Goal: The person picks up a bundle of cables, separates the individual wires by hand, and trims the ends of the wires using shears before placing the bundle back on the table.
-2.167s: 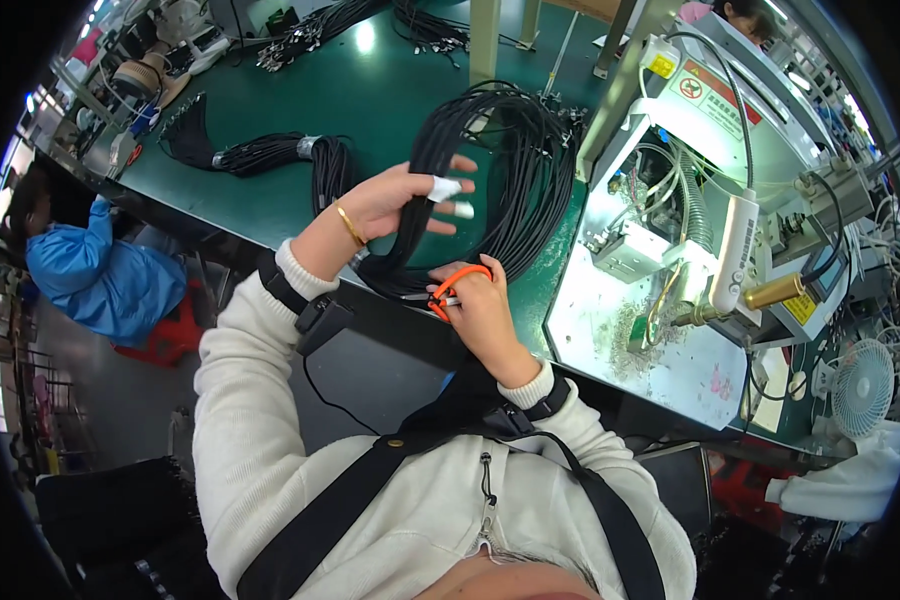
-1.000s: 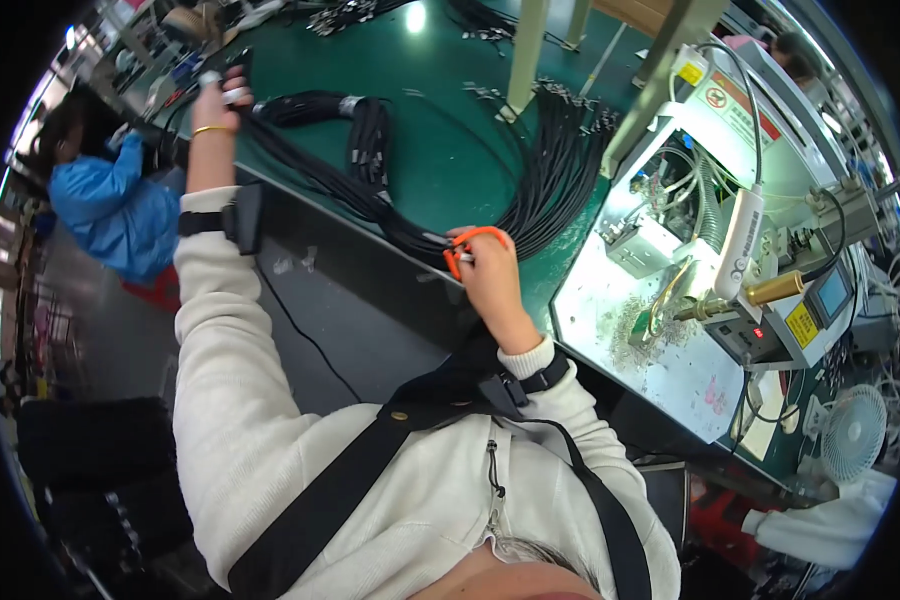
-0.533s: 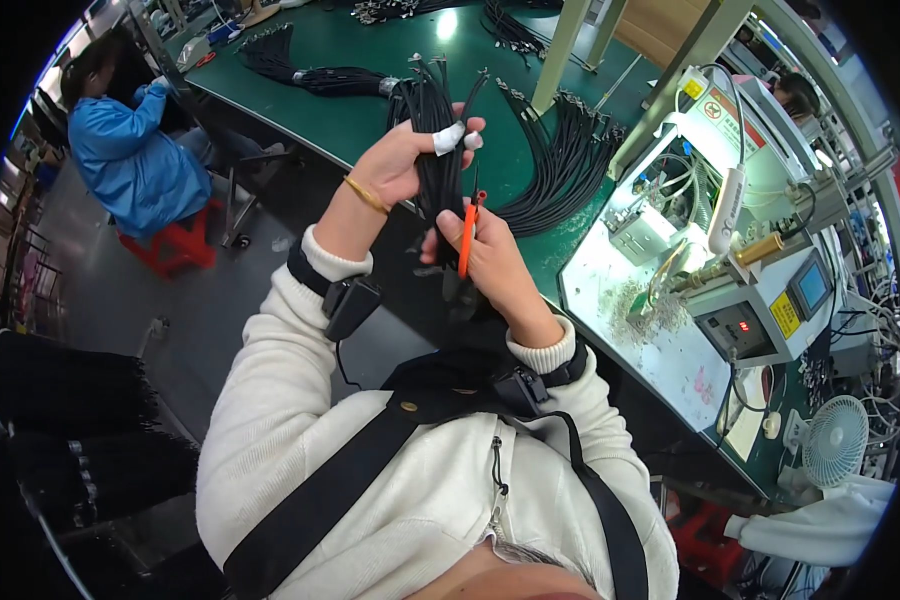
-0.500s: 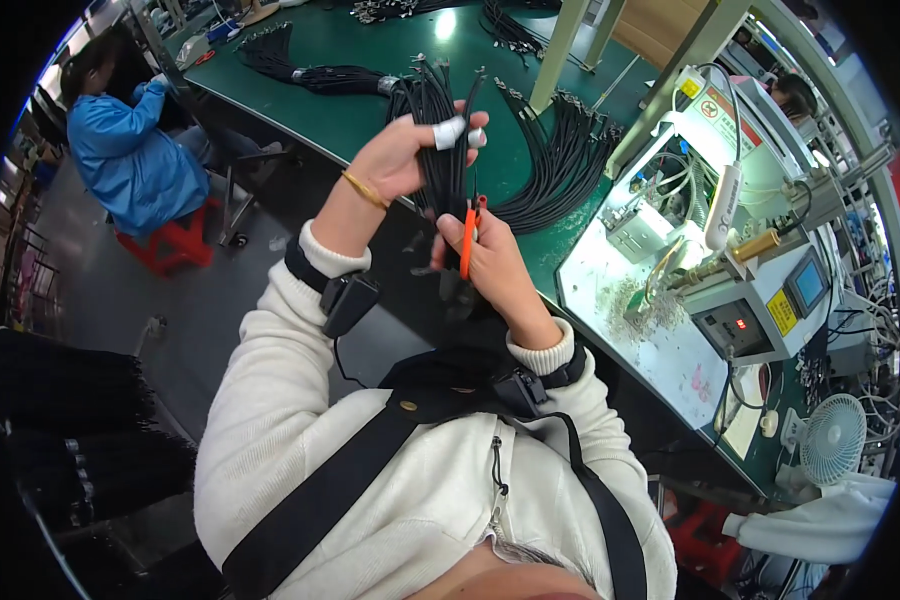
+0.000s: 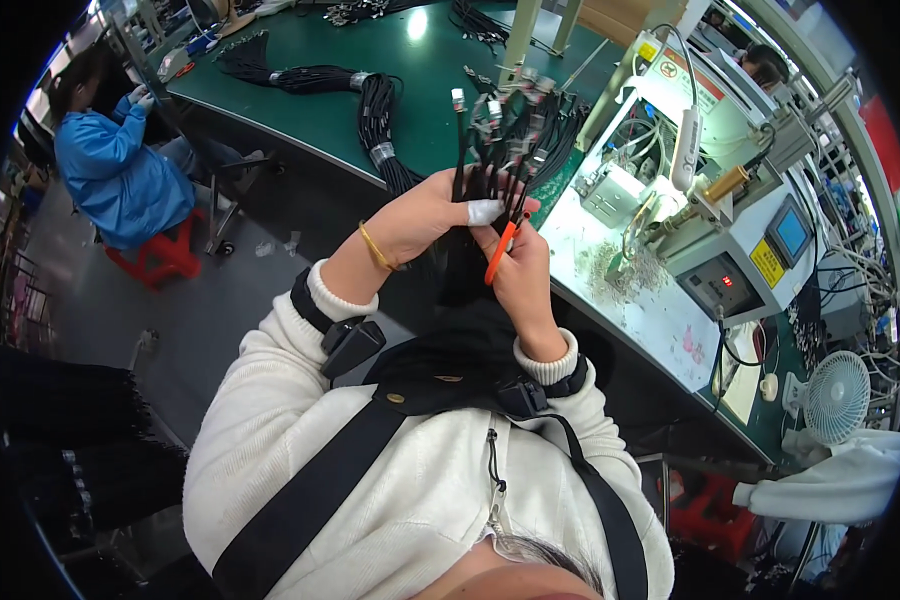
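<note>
A bundle of black cables [image 5: 515,150] fans out upward from my left hand [image 5: 420,218], which is closed around it. Small silvery connectors tip the cable ends, blurred on the right side. White wrapping covers the thumb of that hand. My right hand [image 5: 526,285] is closed on an orange-handled tool [image 5: 500,252] whose working end is hidden, and its fingers meet the cables just below my left thumb. The lower part of the bundle is lost in the dark between my forearms.
Banded black cable bundles [image 5: 377,115] lie on the green table [image 5: 435,75]. At right, a bench machine [image 5: 735,285] stands on a white, scrap-strewn surface, with a small fan [image 5: 835,398] nearer me. A person in blue [image 5: 125,185] sits at far left on a red stool [image 5: 160,258].
The bundle's tips have spread apart and tilted right. My right hand has risen toward my left hand, and the orange-handled tool now leans. The whole view has shifted slightly.
</note>
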Tool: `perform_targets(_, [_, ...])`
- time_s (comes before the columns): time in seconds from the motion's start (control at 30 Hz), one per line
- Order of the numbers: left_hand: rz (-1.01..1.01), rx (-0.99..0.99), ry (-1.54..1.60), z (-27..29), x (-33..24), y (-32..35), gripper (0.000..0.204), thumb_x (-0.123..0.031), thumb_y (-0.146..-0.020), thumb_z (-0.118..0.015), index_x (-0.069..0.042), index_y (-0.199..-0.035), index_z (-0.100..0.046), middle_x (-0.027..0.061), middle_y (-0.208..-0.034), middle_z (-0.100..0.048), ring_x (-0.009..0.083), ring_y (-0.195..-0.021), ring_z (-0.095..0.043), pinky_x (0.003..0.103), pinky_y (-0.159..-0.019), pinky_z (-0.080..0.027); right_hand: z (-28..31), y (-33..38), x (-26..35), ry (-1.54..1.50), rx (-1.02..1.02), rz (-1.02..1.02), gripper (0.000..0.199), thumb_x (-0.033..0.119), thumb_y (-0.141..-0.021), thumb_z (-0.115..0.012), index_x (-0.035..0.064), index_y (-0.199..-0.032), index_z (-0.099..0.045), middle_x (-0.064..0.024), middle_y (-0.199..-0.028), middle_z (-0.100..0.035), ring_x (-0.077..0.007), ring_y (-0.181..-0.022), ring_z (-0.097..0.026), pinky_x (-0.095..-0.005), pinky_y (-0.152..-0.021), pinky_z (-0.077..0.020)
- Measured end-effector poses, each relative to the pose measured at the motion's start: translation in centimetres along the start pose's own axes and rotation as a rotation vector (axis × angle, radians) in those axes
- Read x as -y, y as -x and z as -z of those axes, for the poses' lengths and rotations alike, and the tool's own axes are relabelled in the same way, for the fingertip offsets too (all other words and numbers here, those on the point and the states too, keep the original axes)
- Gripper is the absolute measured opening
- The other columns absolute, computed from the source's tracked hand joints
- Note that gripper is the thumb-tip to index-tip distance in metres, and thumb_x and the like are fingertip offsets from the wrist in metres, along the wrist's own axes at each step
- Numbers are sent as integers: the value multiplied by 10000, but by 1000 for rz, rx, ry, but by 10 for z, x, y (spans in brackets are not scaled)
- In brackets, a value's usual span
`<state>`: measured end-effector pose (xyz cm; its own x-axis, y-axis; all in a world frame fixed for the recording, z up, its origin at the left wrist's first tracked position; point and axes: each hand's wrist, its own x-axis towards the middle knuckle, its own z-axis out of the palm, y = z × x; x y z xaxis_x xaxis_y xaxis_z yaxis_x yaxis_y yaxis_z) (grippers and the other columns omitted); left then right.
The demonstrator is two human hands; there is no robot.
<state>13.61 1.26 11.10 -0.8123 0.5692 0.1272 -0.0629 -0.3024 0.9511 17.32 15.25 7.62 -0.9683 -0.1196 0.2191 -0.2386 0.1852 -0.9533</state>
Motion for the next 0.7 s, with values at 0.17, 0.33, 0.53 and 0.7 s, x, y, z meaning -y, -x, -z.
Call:
perform_targets(0.17, [-186, -184, -75, 19, -9, 7, 337, -105, -826, -512, 23, -1132, -451, 166, -1059, -557, 239, -963, -554, 314, -857, -418, 13, 13, -1, -345, -94, -2, 211, 173, -867, -502, -25, -913, -555, -99, -796, -629, -142, -713, -612, -236, -613, -461])
perform_targets(0.33, [-57, -165, 130, 17, -16, 0, 313, -101, -837, -474, 20, -1126, -466, 167, -1078, -549, 239, -973, -552, 309, -868, -409, 22, 14, 15, -458, -150, -9, 213, 181, -860, -515, -25, -885, -562, -96, -773, -626, -139, -665, -604, -233, -587, -449])
perform_targets(0.53, [-37, -57, -5, -19, 17, -13, 253, -90, -827, -489, 25, -1048, -531, 122, -979, -589, 164, -886, -567, 267, -813, -419, 28, 14, 2, -219, -94, -46, 228, 209, -857, -529, 10, -752, -563, 25, -600, -514, -45, -512, -433, -212, -473, -330])
perform_targets(0.7, [-62, -75, 16, -35, 21, -22, 207, -78, -794, -557, 16, -977, -580, 65, -874, -612, 101, -782, -566, 236, -723, -437, 29, 17, -12, -127, -58, -85, 256, 216, -855, -536, 17, -692, -538, 66, -548, -406, -27, -495, -316, -212, -438, -248])
